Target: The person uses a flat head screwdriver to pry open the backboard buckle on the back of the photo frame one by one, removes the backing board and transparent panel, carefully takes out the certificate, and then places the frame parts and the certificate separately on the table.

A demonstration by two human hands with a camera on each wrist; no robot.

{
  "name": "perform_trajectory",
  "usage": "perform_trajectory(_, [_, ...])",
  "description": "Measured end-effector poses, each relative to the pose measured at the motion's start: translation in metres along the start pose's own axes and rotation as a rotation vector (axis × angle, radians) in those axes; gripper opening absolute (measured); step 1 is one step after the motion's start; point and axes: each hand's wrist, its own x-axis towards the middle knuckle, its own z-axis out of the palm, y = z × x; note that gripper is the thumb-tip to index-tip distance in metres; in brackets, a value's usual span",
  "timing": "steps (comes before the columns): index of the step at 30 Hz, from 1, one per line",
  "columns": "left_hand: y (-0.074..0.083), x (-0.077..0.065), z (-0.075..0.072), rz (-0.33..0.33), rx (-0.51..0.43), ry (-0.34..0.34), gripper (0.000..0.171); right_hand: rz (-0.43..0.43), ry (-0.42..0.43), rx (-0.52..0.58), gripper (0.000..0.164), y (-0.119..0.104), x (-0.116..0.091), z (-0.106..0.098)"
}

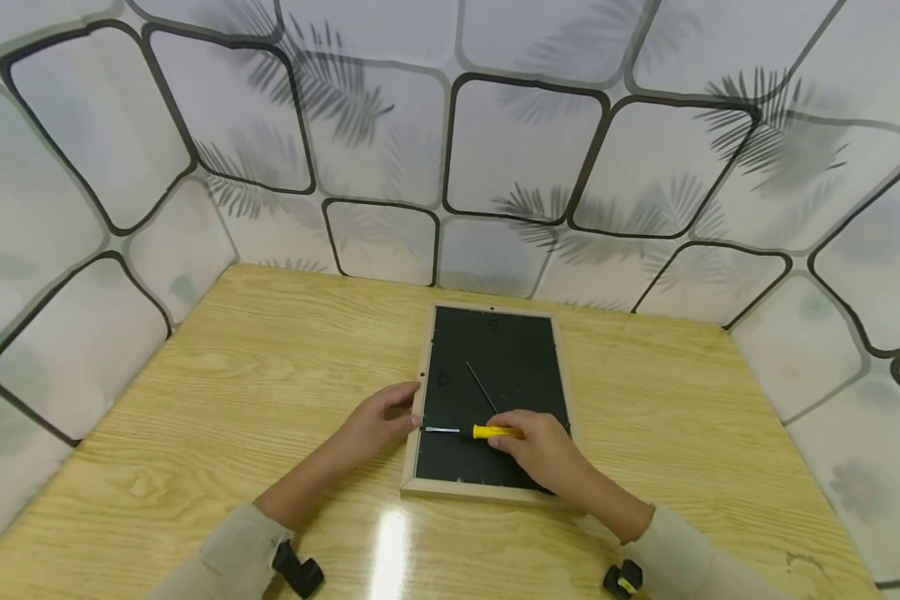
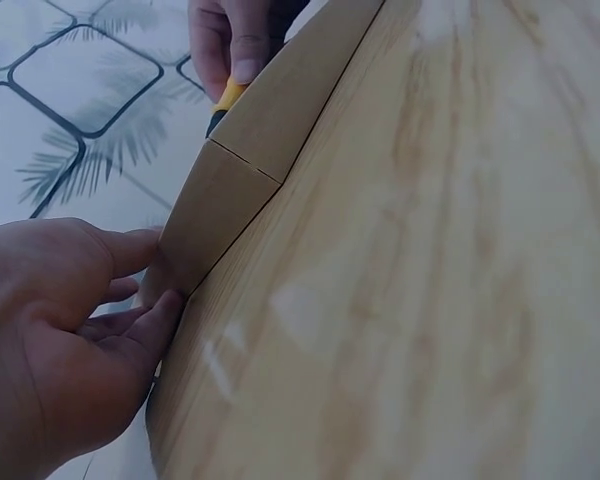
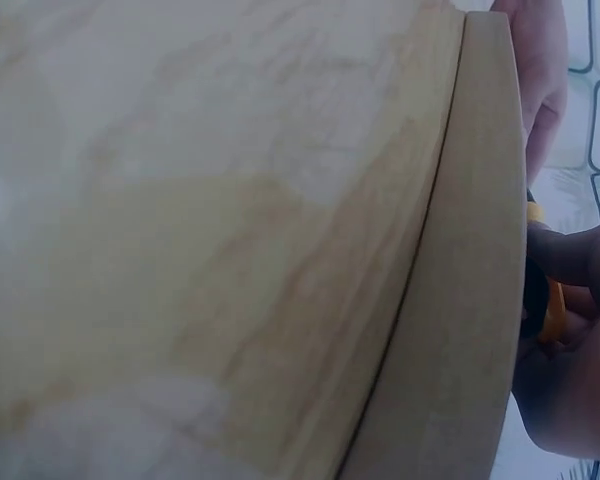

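Note:
A picture frame with a pale wooden border (image 1: 483,493) lies face down, its black backing board (image 1: 487,342) facing up. My right hand (image 1: 543,450) grips the yellow handle of a screwdriver (image 1: 495,432). The metal shaft points left, its tip at the board's left edge beside the border. My left hand (image 1: 375,425) holds the frame's left side, thumb close to the screwdriver tip. In the left wrist view, its fingers (image 2: 130,250) touch the wooden side. A thin dark rod-like line (image 1: 482,387) runs slantwise over the board to my right hand; what it is, I cannot tell.
The frame lies on a wood-grain table (image 1: 285,350), near its back edge. Patterned fabric walls (image 1: 390,167) with dark outlines and leaf prints enclose the table at the back and both sides. A wrist camera (image 1: 298,571) shows at the left sleeve, another (image 1: 622,577) at the right.

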Motion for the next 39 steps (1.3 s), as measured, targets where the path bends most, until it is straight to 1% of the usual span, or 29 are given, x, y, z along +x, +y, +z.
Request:
perform_trajectory(4, [-0.002, -0.001, -0.001, 0.013, -0.005, -0.005, 0.061, -0.006, 0.024, -0.008, 0.02, 0.0, -0.001, 0.004])
perform_trajectory(9, [-0.005, -0.002, -0.002, 0.023, 0.005, 0.007, 0.061, -0.051, 0.037, -0.005, 0.022, -0.003, -0.001, 0.007])
perform_trajectory(12, [-0.005, -0.004, -0.002, 0.01, 0.003, 0.014, 0.061, -0.076, 0.03, -0.009, 0.022, -0.003, 0.0, 0.008])
perform_trajectory(16, [-0.005, -0.004, -0.003, -0.007, 0.003, 0.027, 0.06, -0.117, 0.001, -0.019, 0.022, -0.002, 0.003, 0.006])
perform_trajectory(19, [-0.004, -0.003, -0.003, -0.004, 0.002, 0.024, 0.061, -0.144, -0.013, -0.026, 0.023, -0.002, 0.004, 0.002])
perform_trajectory(27, [-0.003, -0.003, 0.0, 0.0, -0.019, 0.011, 0.061, -0.123, -0.047, 0.002, 0.023, -0.003, 0.003, -0.005])
perform_trajectory(34, [-0.003, -0.003, 0.0, -0.011, -0.015, 0.017, 0.062, -0.179, -0.032, -0.029, 0.023, -0.006, 0.008, -0.009])
perform_trajectory(39, [-0.002, -0.001, -0.001, 0.0, 0.0, 0.01, 0.061, -0.164, -0.05, -0.045, 0.022, -0.004, 0.008, -0.013])
